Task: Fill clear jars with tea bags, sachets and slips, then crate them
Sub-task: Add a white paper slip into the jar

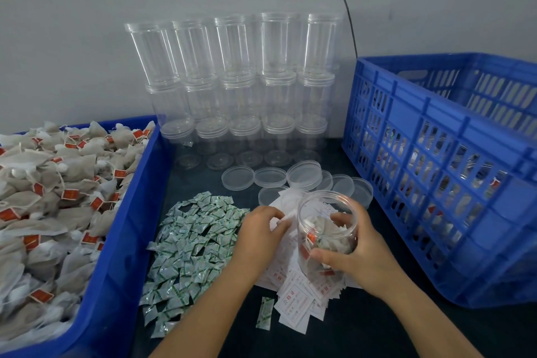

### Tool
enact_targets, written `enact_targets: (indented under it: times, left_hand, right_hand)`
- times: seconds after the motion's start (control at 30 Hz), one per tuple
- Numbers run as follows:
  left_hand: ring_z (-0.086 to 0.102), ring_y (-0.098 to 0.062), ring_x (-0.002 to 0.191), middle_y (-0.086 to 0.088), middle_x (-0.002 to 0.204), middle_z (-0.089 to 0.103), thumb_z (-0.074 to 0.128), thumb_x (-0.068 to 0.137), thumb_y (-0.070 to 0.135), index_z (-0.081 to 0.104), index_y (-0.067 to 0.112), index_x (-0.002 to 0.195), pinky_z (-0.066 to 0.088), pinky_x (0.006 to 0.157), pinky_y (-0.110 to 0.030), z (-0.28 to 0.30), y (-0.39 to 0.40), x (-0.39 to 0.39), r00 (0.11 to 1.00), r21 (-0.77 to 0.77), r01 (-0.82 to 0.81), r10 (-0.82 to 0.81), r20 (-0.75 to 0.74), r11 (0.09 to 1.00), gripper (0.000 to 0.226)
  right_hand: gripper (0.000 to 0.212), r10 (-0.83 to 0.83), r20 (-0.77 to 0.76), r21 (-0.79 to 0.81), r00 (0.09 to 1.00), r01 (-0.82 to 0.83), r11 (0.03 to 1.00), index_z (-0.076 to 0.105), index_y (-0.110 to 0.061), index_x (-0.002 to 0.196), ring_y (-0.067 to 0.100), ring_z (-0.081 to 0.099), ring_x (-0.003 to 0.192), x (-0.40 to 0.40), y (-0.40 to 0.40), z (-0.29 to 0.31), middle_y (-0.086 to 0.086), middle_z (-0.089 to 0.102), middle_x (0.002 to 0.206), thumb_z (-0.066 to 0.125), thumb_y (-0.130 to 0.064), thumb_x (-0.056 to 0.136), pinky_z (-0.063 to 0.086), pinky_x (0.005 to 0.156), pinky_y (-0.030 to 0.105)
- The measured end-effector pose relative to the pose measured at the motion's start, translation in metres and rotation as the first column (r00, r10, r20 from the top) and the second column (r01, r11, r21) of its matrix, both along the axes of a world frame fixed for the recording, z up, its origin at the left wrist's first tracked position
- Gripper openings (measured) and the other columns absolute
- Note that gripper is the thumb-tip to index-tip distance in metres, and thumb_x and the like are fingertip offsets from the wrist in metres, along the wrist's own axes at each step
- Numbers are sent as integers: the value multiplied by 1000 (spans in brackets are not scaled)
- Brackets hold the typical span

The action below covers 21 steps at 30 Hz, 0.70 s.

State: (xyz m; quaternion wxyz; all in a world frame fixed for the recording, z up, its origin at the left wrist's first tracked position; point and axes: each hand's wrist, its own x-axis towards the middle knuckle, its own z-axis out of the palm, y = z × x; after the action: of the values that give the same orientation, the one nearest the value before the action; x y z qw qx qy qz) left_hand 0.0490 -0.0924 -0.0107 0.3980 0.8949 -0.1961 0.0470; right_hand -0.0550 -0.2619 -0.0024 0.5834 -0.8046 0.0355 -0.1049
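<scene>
My right hand [353, 253] grips an open clear jar [322, 212] that holds several tea bags; the jar stands over a heap of white paper slips [296, 302]. My left hand [261, 229] is just left of the jar and pinches a white slip near its side. A spread of green-and-white sachets [191, 247] lies left of my hands. Tea bags with red tags [55, 197] fill the blue bin [128, 229] on the left. The blue slatted crate [453, 177] on the right holds filled jars.
Empty clear jars [241, 90] are stacked three tiers high against the grey wall. Several clear lids [290, 177] lie on the dark tabletop in front of them. One stray sachet [264, 312] lies near the slips. A black cable [345, 3] runs down the wall.
</scene>
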Motion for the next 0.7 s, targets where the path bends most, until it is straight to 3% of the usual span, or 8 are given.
enact_targets:
  times: [0.1,0.17,0.27,0.33,0.43,0.53,0.6,0.7]
  left_hand:
    - [57,-6,79,7,91,65,60,92,35,69,17,101,46,70,-25,28,2,-2,998,-4,-35,35,47,999,22]
    - [57,-8,73,8,82,65,59,92,34,70,18,97,49,67,-29,51,3,-11,975,-2,-31,30,218,1000,20]
    - [56,-17,63,3,70,65,69,86,25,72,11,86,45,55,-28,79,-1,-29,788,76,12,-56,613,997,14]
    - [57,-19,58,1,65,65,75,80,22,73,10,77,46,53,-28,85,-7,-41,684,216,-5,-155,713,976,13]
    - [59,-16,62,5,63,64,81,70,26,69,18,68,44,59,-26,90,-20,-55,733,491,-106,-266,626,865,14]
    - [55,-20,88,0,90,64,57,92,24,65,16,92,31,73,-29,93,-32,-55,832,678,-7,-372,412,735,11]
    - [49,-20,81,-1,83,58,50,96,28,59,17,84,27,71,-31,98,-36,-50,857,719,53,-401,324,693,20]
    - [49,-19,75,5,64,41,44,98,35,48,17,69,30,69,-32,106,-39,-43,867,771,210,-479,138,601,34]
  right_hand:
    - [94,-9,-7,2,1000,9,1000,29,-80,113,-9,59,102,0,2,2,-26,47,124,86,-59,41,51,69,7]
    - [88,-13,5,36,1000,13,999,33,-85,101,-14,59,98,1,3,4,-22,49,124,88,-50,41,51,63,6]
    - [86,-13,1,31,1000,13,999,34,-84,101,-22,55,96,0,5,4,-22,49,124,88,-54,41,50,63,5]
    - [91,-12,0,22,1000,12,1000,32,-79,111,-22,55,98,1,5,4,-24,49,123,87,-58,42,49,66,4]
    - [97,-1,2,10,1000,1,1000,32,-68,122,-17,57,101,2,6,3,-24,53,122,89,-67,44,52,70,10]
    - [98,10,23,13,1000,-10,1000,34,-63,125,-10,61,104,2,7,1,-32,59,115,85,-66,41,51,75,13]
    - [99,14,33,11,999,-14,1000,35,-62,126,-7,61,106,1,5,-1,-31,59,118,88,-63,42,51,77,12]
    - [94,15,25,13,1000,-16,1000,33,-76,116,-2,63,106,0,5,-1,-20,54,129,90,-61,43,52,81,19]
